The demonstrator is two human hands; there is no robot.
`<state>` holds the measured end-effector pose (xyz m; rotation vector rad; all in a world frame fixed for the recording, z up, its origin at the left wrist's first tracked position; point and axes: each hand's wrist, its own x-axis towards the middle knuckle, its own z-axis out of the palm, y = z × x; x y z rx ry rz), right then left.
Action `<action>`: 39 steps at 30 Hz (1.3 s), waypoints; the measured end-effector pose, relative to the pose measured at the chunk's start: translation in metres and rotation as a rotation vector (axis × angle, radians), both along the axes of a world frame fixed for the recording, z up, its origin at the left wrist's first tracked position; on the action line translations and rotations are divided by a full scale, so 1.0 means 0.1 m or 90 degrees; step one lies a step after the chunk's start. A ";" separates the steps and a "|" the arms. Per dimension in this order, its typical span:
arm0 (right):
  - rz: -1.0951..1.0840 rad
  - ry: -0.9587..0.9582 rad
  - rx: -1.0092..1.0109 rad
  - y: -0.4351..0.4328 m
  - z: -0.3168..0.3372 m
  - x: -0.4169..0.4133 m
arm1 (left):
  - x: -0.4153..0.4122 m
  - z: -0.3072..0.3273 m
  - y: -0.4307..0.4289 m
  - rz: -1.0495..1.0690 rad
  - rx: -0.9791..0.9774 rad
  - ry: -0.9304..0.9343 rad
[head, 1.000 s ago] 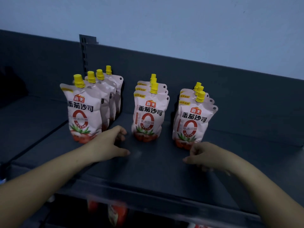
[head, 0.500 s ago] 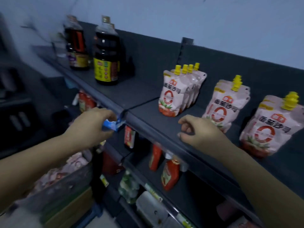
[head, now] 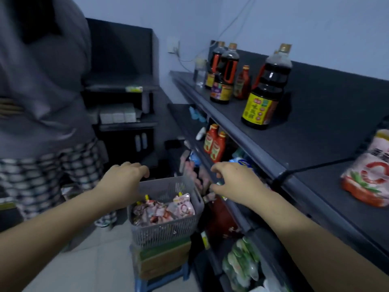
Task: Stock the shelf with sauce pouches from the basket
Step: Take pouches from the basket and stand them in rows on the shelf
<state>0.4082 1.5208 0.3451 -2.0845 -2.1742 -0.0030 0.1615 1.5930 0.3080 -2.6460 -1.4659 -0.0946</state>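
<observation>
A grey slatted plastic basket (head: 164, 230) sits just below and between the left hand (head: 124, 182) and the right hand (head: 235, 182). It holds a loose heap of pink-and-red sauce pouches (head: 164, 211) with yellow caps. One upright pouch (head: 366, 173) stands on the dark grey metal shelf (head: 315, 148), well right of the right hand.

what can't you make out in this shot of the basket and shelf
Head view only:
The left hand: fingertips hidden behind its own knuckles, so contact with the basket rim is unclear.
The pouches in the basket: count unclear; they overlap, and the left hand covers one corner.
The shelf pouch: cut off by the right edge, print blurred.
The bystander: cut off by the top and left edges.
</observation>
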 end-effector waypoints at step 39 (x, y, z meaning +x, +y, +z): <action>-0.095 0.135 -0.573 2.96 -3.60 0.43 | 0.40 -3.19 2.69 0.152 -0.609 0.052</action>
